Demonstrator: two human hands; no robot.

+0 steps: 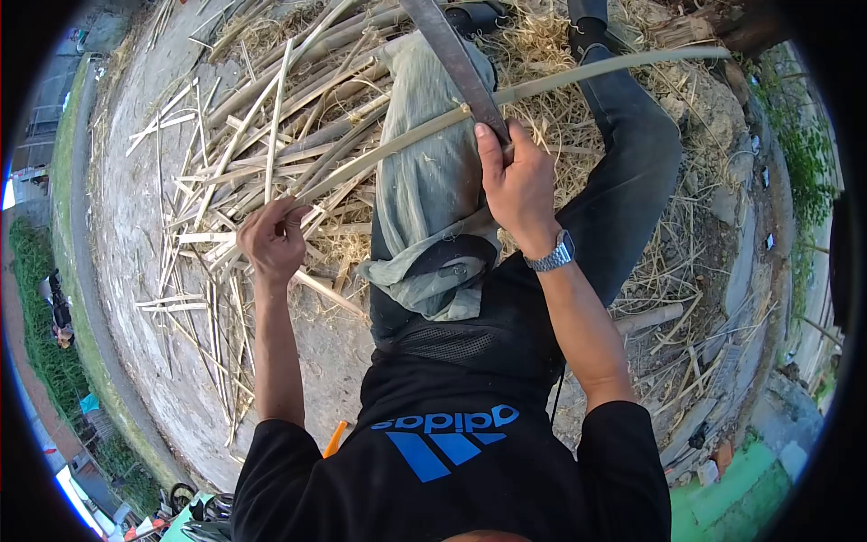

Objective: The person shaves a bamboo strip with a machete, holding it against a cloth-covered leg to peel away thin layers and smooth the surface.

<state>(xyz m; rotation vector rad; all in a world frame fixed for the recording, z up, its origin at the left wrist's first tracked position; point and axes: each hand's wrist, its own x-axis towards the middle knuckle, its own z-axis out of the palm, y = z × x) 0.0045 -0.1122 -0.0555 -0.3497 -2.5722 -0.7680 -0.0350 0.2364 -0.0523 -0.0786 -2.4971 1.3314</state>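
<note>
A long pale-green bamboo strip (390,150) slants across my lap, its far end reaching out to the upper right. The fingers of my left hand (274,240) are closed around its near left end. In my right hand (522,188) is a long, dark-bladed knife (456,68), pointing up and away from me. Its blade crosses the strip just beyond my right thumb, seemingly touching it. Most of the knife's handle is hidden by my fingers. Under the strip, a grey-green cloth (420,181) is wrapped over my left leg.
Many split bamboo sticks (271,135) lie heaped on the ground to the left and ahead. Thin shavings (542,45) cover the ground around my feet. A cut bamboo piece (648,318) lies beside my right thigh. An orange object (335,439) shows near my left side.
</note>
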